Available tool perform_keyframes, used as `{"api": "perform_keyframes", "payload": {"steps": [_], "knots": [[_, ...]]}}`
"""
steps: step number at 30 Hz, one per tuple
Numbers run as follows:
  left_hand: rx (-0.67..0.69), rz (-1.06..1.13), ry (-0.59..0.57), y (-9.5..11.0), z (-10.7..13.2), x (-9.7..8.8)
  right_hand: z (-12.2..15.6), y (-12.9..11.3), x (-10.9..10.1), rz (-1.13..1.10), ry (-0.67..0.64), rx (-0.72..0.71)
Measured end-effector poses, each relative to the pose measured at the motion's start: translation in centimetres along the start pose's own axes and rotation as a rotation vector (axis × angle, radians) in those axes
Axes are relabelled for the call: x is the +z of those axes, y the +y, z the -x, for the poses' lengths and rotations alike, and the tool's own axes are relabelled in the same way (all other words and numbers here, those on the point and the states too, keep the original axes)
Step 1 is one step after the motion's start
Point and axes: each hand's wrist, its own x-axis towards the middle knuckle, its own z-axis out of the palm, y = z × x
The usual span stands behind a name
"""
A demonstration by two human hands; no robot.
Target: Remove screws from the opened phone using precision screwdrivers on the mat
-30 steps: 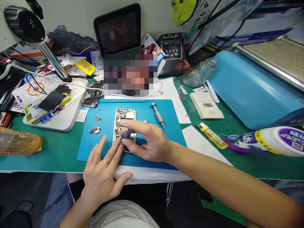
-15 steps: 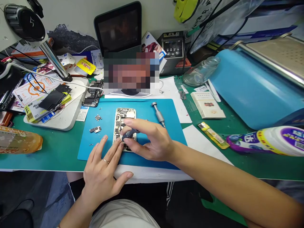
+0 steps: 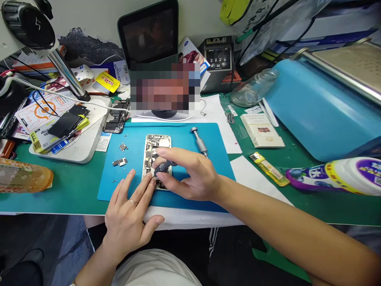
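My right hand (image 3: 195,174) is gripping a dark screwdriver-like tool (image 3: 164,168) over the opened phone (image 3: 157,142), which is lying mid-frame on a blue mat (image 3: 181,131). My left hand (image 3: 126,218) is spreading open, fingertips resting at the phone's lower-left edge. From here I am seeing a grey screwdriver (image 3: 199,141) right of centre.

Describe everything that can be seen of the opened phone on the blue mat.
The opened phone lies flat on the blue mat, its length running near to far. A pale frame surrounds dark and silvery, metallic-looking parts. The left hand appears to touch its near left edge; the right hand holds a dark tool over it, tip hidden.
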Motion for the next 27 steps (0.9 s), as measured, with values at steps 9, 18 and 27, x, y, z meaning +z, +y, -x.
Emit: {"api": "perform_keyframes", "payload": {"steps": [9, 18, 27], "knots": [[0.001, -0.018, -0.017, -0.09, 0.21, -0.01, -0.08, 0.11, -0.02, -0.013, 0.007, -0.01], [-0.001, -0.023, -0.009, -0.12, 0.23, 0.11, 0.01, 0.09, -0.01, -0.007, -0.001, 0.008], [-0.02, -0.02, 0.004, 0.01, 0.15, 0.04, 0.01, 0.09, -0.01, 0.011, -0.007, 0.006]]}}
